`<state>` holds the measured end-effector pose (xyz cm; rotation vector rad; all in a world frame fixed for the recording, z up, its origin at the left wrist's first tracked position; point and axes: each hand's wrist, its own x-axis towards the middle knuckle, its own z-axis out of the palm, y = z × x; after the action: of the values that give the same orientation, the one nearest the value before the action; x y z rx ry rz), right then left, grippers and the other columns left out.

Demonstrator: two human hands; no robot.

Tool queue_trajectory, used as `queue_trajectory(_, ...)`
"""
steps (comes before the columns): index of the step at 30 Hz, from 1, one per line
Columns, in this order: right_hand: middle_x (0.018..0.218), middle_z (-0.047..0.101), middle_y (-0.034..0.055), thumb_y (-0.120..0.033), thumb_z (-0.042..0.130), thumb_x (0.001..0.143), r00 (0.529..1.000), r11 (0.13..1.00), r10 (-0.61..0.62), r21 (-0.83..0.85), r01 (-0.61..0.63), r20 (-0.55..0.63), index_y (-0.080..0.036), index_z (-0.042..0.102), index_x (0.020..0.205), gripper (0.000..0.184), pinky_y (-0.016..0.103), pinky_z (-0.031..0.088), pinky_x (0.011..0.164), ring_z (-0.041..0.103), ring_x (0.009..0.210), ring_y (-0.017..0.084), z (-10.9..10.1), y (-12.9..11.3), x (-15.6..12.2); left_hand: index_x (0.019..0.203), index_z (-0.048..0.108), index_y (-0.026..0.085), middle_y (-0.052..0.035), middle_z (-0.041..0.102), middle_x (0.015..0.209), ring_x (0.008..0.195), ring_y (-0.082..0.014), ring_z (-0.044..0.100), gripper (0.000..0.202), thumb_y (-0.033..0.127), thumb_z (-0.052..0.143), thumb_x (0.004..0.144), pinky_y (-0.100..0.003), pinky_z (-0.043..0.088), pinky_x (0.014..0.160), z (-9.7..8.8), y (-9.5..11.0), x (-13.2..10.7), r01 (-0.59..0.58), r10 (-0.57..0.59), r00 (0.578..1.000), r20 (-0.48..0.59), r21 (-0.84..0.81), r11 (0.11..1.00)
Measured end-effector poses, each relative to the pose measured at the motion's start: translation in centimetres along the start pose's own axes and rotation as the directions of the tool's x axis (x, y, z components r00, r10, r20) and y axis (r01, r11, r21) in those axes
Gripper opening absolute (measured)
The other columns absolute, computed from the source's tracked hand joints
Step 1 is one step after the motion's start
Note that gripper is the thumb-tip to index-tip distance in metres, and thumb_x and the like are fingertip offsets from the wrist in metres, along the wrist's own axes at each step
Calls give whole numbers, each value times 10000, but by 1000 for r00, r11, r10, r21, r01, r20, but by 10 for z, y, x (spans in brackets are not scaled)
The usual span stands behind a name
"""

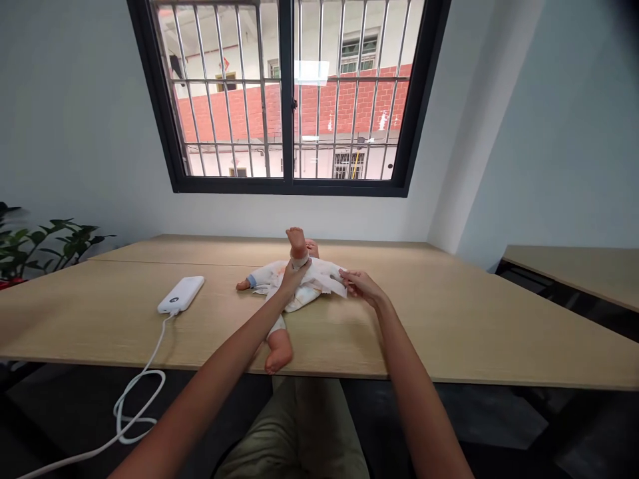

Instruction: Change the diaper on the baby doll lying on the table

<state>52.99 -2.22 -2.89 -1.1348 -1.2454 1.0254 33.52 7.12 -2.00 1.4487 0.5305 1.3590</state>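
Note:
A baby doll [279, 293] in white clothes lies on its back in the middle of a wooden table [449, 332]. One leg points toward me, its foot at the table's front edge. My left hand [294, 274] is closed round the doll's other ankle and holds that leg up, foot in the air. My right hand [360, 285] pinches the edge of a white diaper [329, 279] at the doll's hip.
A white power bank [182, 294] lies on the table to the left, its white cable [134, 399] looping down over the front edge. A green plant [34, 243] stands at far left. Behind is a barred window [287, 93]. Another table [574, 269] stands at right.

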Motion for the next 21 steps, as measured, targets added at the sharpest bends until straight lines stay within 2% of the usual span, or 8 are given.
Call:
queue_trajectory(1, 638, 521, 3, -506, 710, 743, 988, 1000, 20, 5, -22, 156, -90, 598, 813, 436, 162, 306, 394, 408, 442, 33, 0, -3, -3, 1084, 582, 138, -124, 639, 1122, 1013, -247, 592, 622, 521, 790, 641, -327, 463, 858, -1, -1, 1, 31, -32, 999, -5, -48, 998)
queue_trajectory(4, 968, 642, 94, -434, 764, 703, 859, 995, 102, -66, -80, 502, -100, 629, 1164, 585, 176, 403, 417, 528, 508, 54, 0, -8, -9, 1092, 588, 139, -123, 646, 1120, 1006, -252, 607, 664, 583, 779, 638, -330, 475, 846, -4, -4, 3, 72, -71, 997, 9, -98, 993)
queue_trajectory(7, 1268, 562, 140, -294, 779, 696, 802, 992, 120, -105, -71, 585, -167, 556, 1319, 674, 179, 511, 560, 631, 687, 82, 3, -13, -15, 1072, 591, 128, -135, 655, 1092, 991, -267, 614, 697, 611, 789, 611, -344, 482, 837, -5, -4, 4, 108, -108, 994, 6, -108, 988)
queue_trajectory(10, 1423, 434, 142, -210, 777, 683, 762, 994, 105, -59, -87, 639, -251, 441, 1424, 814, 229, 551, 754, 673, 878, 138, 9, -18, -21, 1093, 594, 133, -133, 652, 1116, 1005, -265, 612, 697, 608, 789, 622, -340, 482, 846, -5, -2, 2, 127, -124, 992, 35, -114, 985)
queue_trajectory(13, 1439, 414, 149, -214, 765, 700, 682, 993, 119, -66, -103, 721, -291, 389, 1451, 843, 276, 546, 811, 684, 908, 175, 19, -23, -27, 1121, 583, 131, -135, 645, 1135, 1014, -264, 610, 696, 607, 774, 651, -340, 484, 844, -5, -1, 0, 143, -137, 988, 64, -106, 984)
queue_trajectory(16, 1265, 572, 159, -253, 753, 735, 605, 982, 189, -166, -94, 773, -202, 444, 1425, 758, 317, 522, 894, 664, 1010, 225, 28, -27, -31, 1129, 570, 120, -142, 639, 1137, 1011, -257, 607, 671, 594, 750, 691, -348, 478, 858, -6, -1, 1, 122, -117, 991, 61, -80, 989)
queue_trajectory(18, 1140, 640, 140, -286, 728, 773, 647, 981, 183, -180, -72, 740, -177, 380, 1471, 787, 337, 491, 956, 640, 1072, 226, 28, -30, -31, 1125, 570, 120, -138, 638, 1132, 1007, -243, 604, 636, 566, 748, 708, -343, 472, 870, -6, -2, 1, 101, -98, 994, 53, -71, 992)
queue_trajectory(21, 1224, 604, 134, -343, 678, 827, 781, 997, 55, -81, -5, 622, -198, 217, 1538, 859, 353, 437, 1031, 585, 1168, 202, 21, -30, -29, 1114, 575, 116, -144, 638, 1126, 1004, -238, 603, 601, 543, 740, 725, -343, 471, 869, -6, 0, 0, 101, -97, 994, 57, -66, 993)
